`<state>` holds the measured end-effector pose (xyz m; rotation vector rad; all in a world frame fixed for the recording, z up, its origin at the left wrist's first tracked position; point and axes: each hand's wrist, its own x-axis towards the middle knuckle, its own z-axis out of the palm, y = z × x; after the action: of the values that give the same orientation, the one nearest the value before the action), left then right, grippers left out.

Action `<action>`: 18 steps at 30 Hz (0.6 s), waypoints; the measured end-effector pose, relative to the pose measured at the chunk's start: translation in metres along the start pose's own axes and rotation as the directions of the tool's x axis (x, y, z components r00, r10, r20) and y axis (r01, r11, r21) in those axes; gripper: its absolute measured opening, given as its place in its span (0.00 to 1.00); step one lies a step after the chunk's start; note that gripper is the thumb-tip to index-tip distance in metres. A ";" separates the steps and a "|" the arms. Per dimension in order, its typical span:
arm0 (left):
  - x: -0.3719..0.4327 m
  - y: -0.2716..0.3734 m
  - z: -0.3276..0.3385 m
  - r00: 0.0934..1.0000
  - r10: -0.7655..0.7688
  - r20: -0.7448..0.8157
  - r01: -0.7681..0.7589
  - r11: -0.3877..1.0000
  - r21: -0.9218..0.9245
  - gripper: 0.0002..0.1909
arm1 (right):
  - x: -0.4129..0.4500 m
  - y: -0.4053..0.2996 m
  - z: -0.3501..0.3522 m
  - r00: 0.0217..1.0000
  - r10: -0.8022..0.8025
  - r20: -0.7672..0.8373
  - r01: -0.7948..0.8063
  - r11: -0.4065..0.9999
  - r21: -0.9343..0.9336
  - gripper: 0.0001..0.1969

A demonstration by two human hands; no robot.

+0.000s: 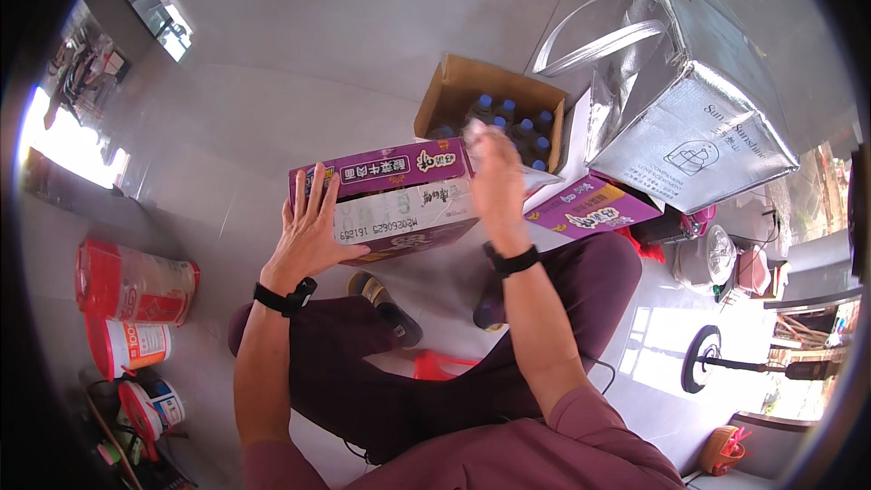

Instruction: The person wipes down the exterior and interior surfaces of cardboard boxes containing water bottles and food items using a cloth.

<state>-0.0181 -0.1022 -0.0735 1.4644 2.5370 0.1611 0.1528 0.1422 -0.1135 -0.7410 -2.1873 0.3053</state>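
Observation:
In the head view a purple cardboard noodle carton (408,167) is tilted in front of me between my hands, a pale strip with printing along its side. My left hand (309,224) lies spread on the carton's left end, fingers apart. My right hand (500,184), blurred, is at the carton's right end, with something whitish at its fingertips that I cannot make out. Just beyond stands an open brown cardboard box (497,75) holding several dark bottles with blue caps (526,124).
A silver insulated bag (714,129) stands at the right, beside another purple carton (588,207). Red-lidded tubs (139,347) and a red and clear container (136,282) are at the left. A round-based stand (704,359) is at lower right, a red plastic object (435,365) between my legs.

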 end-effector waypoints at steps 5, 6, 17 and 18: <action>-0.005 -0.002 -0.001 1.000 -0.028 0.014 0.027 0.999 0.032 0.64 | -0.008 -0.037 -0.025 0.998 0.041 -0.050 -0.035 0.994 0.107 0.21; -0.001 0.001 0.002 1.000 -0.018 0.008 0.018 1.000 0.024 0.64 | -0.012 -0.057 -0.020 0.999 -0.003 0.045 -0.009 0.965 0.261 0.22; -0.003 0.000 0.005 0.998 0.002 -0.056 -0.001 1.000 0.029 0.64 | -0.017 -0.051 0.011 0.992 -0.024 0.125 0.015 0.997 0.079 0.19; -0.002 0.003 0.002 0.999 -0.004 -0.042 0.005 1.000 0.018 0.64 | -0.012 -0.036 0.005 1.000 0.010 0.020 -0.009 1.000 -0.024 0.20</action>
<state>-0.0146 -0.1022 -0.0747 1.4773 2.5813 0.1700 0.1408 0.1062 -0.1087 -0.7653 -2.2103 0.2927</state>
